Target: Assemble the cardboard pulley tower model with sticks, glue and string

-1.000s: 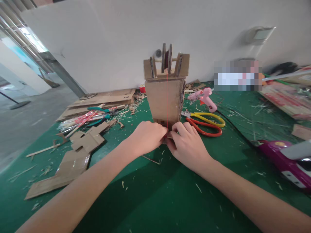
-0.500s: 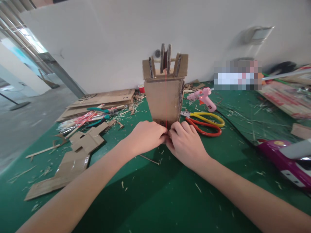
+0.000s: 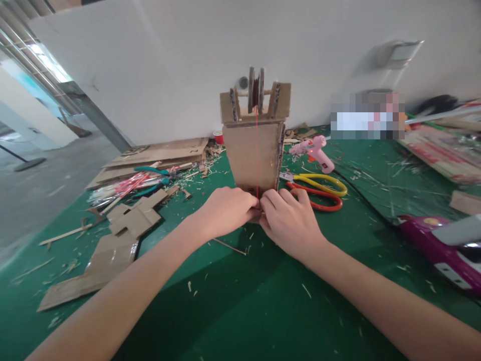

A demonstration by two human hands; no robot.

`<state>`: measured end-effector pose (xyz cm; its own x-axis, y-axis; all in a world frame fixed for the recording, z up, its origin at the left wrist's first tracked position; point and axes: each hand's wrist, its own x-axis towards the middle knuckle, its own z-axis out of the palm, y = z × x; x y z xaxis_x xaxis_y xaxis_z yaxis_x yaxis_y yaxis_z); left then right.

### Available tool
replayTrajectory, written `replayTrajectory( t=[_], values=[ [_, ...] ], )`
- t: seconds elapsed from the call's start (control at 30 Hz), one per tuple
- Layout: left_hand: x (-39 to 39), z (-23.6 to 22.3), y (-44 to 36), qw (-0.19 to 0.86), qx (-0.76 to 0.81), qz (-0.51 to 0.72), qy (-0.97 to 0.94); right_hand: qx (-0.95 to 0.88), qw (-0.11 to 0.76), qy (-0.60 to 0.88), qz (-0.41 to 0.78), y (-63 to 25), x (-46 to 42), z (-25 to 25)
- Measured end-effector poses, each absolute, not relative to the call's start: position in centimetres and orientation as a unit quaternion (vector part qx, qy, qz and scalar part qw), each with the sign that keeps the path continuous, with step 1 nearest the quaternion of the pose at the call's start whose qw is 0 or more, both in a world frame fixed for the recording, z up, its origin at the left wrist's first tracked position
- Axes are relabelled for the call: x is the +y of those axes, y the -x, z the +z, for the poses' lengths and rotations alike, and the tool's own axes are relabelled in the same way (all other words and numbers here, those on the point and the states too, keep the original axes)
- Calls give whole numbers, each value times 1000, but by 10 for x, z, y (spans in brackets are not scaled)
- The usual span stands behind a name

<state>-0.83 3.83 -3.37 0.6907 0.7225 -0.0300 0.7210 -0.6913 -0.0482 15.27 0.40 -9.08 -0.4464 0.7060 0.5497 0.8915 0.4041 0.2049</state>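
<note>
A cardboard tower (image 3: pixel 251 150) stands upright on the green table, with a cardboard pulley wheel (image 3: pixel 256 90) on a thin stick axle between two uprights at its top. From the wheel a red string (image 3: pixel 257 155) runs straight down the front face to my fingertips. My left hand (image 3: pixel 230 210) is closed, thumb and forefinger pinching at the string's lower end. Close against it, my right hand (image 3: pixel 291 220) is closed too, its fingertips meeting the left ones at the same spot. Both hands are low in front of the tower's base. Fingers hide the string's end.
Scissors (image 3: pixel 319 188) with yellow and red handles and a pink glue gun (image 3: pixel 313 150) lie right of the tower. A purple tool (image 3: pixel 439 250) sits far right. Cardboard scraps (image 3: pixel 135 215), teal-handled pliers (image 3: pixel 152 170) and stacked cardboard (image 3: pixel 158 153) lie left. A red spool (image 3: pixel 218 137) stands behind.
My right hand has shifted very slightly, its fingers spreading a little at the knuckles. The left hand, the string and the tower look nearly the same.
</note>
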Motion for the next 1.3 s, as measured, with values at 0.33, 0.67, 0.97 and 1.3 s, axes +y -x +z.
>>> replayTrajectory(
  t=[0.33, 0.67, 0.97, 1.3],
  values=[
    [37, -34, 7, -24, -421, 16, 907, -828, 262, 475, -140, -161, 10, -96],
    [37, -35, 9, -54, -417, -2, 907, -829, 266, 472, -137, -165, 6, -92],
    [34, -34, 6, -26, -401, -2, 916, -840, 317, 418, -137, -167, 0, -89],
    [37, -32, 9, -56, -391, -11, 918, -839, 294, 417, -188, -163, -6, -86]
  ],
)
